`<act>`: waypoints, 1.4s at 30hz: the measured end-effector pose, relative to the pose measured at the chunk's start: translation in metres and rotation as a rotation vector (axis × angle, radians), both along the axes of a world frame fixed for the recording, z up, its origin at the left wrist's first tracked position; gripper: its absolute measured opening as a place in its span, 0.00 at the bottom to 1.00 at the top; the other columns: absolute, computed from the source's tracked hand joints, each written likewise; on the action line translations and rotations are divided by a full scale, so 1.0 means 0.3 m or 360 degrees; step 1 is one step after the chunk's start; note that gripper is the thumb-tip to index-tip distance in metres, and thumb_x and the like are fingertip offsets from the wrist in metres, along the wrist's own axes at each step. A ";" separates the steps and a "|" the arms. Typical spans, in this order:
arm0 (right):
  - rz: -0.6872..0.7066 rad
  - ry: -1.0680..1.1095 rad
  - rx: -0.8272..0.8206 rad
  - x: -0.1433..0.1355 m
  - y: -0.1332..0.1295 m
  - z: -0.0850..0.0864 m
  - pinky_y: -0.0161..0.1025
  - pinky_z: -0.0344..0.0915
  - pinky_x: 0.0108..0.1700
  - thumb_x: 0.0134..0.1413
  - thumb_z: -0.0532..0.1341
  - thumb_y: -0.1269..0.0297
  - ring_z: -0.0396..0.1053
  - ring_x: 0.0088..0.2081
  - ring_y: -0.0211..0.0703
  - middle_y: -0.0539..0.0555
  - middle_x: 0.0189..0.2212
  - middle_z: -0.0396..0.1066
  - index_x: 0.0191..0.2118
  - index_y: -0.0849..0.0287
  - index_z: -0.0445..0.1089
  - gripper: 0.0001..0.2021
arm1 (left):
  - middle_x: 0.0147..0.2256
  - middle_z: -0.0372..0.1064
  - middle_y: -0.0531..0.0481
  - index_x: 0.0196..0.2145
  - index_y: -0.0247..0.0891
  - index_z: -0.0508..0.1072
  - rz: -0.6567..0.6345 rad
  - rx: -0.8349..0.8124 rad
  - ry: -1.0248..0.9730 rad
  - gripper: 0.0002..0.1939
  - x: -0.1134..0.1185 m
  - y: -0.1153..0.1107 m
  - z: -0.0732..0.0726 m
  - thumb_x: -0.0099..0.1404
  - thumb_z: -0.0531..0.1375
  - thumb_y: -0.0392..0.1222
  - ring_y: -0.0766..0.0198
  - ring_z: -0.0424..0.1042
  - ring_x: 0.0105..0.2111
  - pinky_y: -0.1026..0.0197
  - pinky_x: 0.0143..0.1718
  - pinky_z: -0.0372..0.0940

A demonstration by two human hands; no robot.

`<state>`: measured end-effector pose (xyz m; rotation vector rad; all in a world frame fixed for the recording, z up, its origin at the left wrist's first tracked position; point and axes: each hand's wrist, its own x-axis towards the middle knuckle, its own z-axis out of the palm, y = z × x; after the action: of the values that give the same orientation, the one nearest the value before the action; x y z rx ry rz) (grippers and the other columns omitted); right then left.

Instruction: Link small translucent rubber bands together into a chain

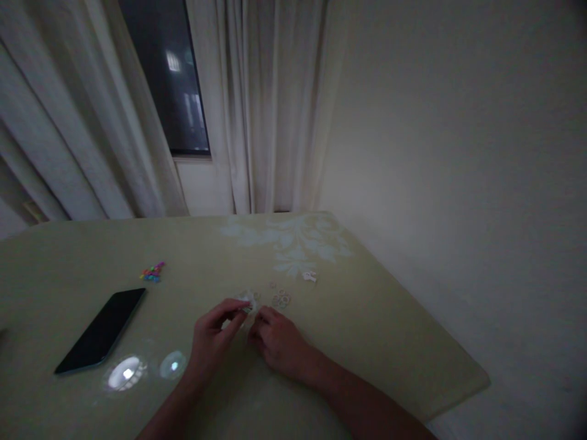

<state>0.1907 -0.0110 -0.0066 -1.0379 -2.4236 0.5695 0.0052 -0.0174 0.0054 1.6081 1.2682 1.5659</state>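
Over the middle of the table, my left hand (214, 333) pinches a small clear plastic bag (246, 297) between thumb and fingers. Something small and shiny shows by its fingertips, too small to name. My right hand (280, 342) is closed, its curled fingers at the bag's right side; they appear to grip its edge, though the fingertips are partly hidden. Just beyond the right hand lie several small rings (281, 299), loose on the tabletop. A little farther right rests a small cluster of white pieces (309, 276).
A phone (103, 330) with a dark screen lies at the left. Beyond it sits a pile of small multicoloured pieces (153, 272). The pale table (376, 330) has a leaf pattern and lamp reflections. A wall (458, 183) borders its right side; curtains (275, 110) hang behind.
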 end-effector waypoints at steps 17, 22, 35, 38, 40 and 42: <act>-0.0159 0.1126 -0.0493 -0.001 -0.017 0.058 0.37 0.61 0.40 0.71 0.57 0.55 0.63 0.36 0.41 0.49 0.33 0.66 0.40 0.56 0.67 0.11 | 0.33 0.81 0.46 0.36 0.41 0.85 -0.0219 0.0015 0.0000 0.08 0.001 0.001 0.008 0.62 0.70 0.46 0.58 0.79 0.33 0.61 0.35 0.74; -0.0161 0.1141 -0.0457 0.002 -0.020 0.068 0.36 0.61 0.39 0.70 0.58 0.53 0.63 0.35 0.40 0.49 0.33 0.66 0.40 0.57 0.67 0.12 | 0.36 0.81 0.44 0.37 0.43 0.86 -0.0325 0.0136 0.0025 0.08 0.000 0.009 0.012 0.64 0.68 0.47 0.57 0.80 0.37 0.61 0.36 0.74; -0.0176 0.0018 -0.0089 0.050 0.048 0.018 0.39 0.63 0.48 0.64 0.66 0.66 0.69 0.45 0.45 0.55 0.43 0.72 0.43 0.58 0.75 0.04 | 0.29 0.78 0.50 0.36 0.38 0.79 -0.0132 -0.0080 -0.0055 0.09 -0.002 0.015 -0.028 0.63 0.68 0.46 0.64 0.75 0.26 0.65 0.29 0.70; -0.0132 -0.0264 -0.0010 0.042 0.044 -0.001 0.40 0.63 0.48 0.66 0.63 0.69 0.69 0.45 0.46 0.57 0.42 0.72 0.44 0.61 0.75 0.04 | 0.29 0.78 0.51 0.37 0.38 0.78 -0.0119 -0.0073 -0.0136 0.09 0.005 0.015 -0.019 0.64 0.67 0.46 0.66 0.74 0.25 0.66 0.27 0.70; -0.0094 -0.0367 0.0059 0.037 0.037 -0.009 0.42 0.63 0.49 0.66 0.60 0.73 0.69 0.45 0.48 0.59 0.43 0.72 0.44 0.62 0.74 0.06 | 0.28 0.77 0.52 0.36 0.38 0.78 -0.0111 -0.0059 -0.0154 0.08 0.007 0.016 -0.017 0.63 0.67 0.45 0.67 0.73 0.23 0.67 0.26 0.69; -0.0070 -0.0382 0.0083 0.036 0.032 -0.011 0.43 0.63 0.48 0.65 0.59 0.76 0.68 0.45 0.49 0.60 0.44 0.71 0.44 0.63 0.73 0.07 | 0.27 0.77 0.53 0.36 0.39 0.79 -0.0110 -0.0050 -0.0152 0.07 0.005 0.018 -0.017 0.63 0.68 0.44 0.67 0.72 0.22 0.67 0.25 0.68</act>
<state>0.2015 -0.0015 -0.0098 -1.1945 -2.5982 0.3831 0.0066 -0.0119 0.0002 1.5231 1.1691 1.5535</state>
